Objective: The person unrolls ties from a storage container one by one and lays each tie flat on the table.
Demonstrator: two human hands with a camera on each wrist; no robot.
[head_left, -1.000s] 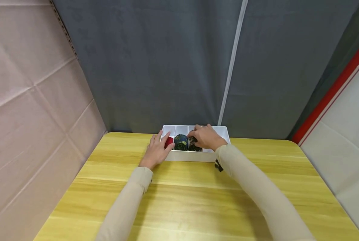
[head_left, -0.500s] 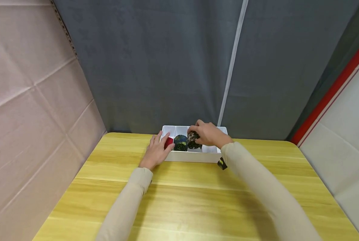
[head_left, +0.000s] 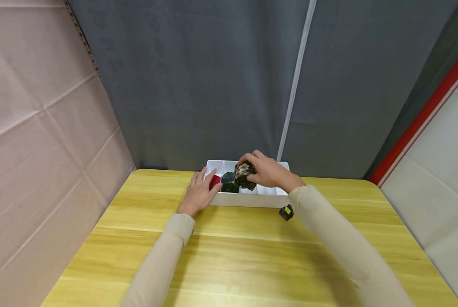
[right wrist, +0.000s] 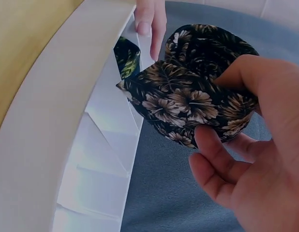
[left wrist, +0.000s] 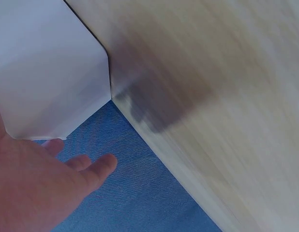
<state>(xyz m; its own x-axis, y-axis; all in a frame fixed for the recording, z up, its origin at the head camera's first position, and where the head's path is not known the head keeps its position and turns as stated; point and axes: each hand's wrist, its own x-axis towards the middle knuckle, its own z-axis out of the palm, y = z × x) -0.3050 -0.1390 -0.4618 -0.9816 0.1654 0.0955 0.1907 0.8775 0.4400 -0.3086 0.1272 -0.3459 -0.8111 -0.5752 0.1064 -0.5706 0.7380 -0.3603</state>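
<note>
My right hand (head_left: 269, 169) holds a rolled-up necktie (head_left: 245, 174), black with pale flowers, over the middle of a white divided box (head_left: 248, 200). In the right wrist view the necktie (right wrist: 178, 99) has a pointed end facing the box, with thumb and fingers on either side of the roll. A second roll, dark blue-green (head_left: 230, 181), sits in a compartment just left of it. My left hand (head_left: 199, 192) rests at the box's left end, fingers spread and fairly straight. Beside its thumb a red roll (head_left: 214, 182) lies in the leftmost compartment, partly hidden by the fingers.
The box stands at the far edge of a yellow wooden table (head_left: 236, 256), in front of a grey curtain (head_left: 198, 85). White dividers show right of the rolls. A small black device (head_left: 286, 212) with a yellow mark hangs by my right cuff.
My right hand has lifted the flowered necktie up out of its compartment and slightly left, uncovering the white compartment beneath. The left hand has stayed in place.
</note>
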